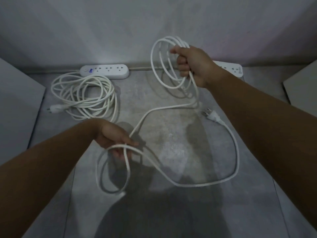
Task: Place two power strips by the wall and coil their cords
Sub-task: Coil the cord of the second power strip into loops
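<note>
The right hand point(193, 66) is curled round a gathered coil point(152, 57) of white cord, held up off the floor near the wall point(103, 31). The left hand point(113, 136), lower and nearer the person, pinches a fresh loop of the same cord between fingers and thumb. From it the loose cord point(238, 155) sweeps wide across the floor point(171, 134) to its plug point(212, 115), which lies below the right forearm.

By my reckoning the job is well past half. The first power strip point(104, 71) sits against the wall with its cord point(113, 97) already coiled in front of it, and the second power strip point(235, 68) is at the wall too (partly hidden behind the right wrist). What is left is gathering in the last slack and setting that coil down.

Room is fair in the middle, but pale panels close in on the left point(17, 100) and right point(301, 88), so the open floor between the strips looks the likeliest landing spot.
</note>
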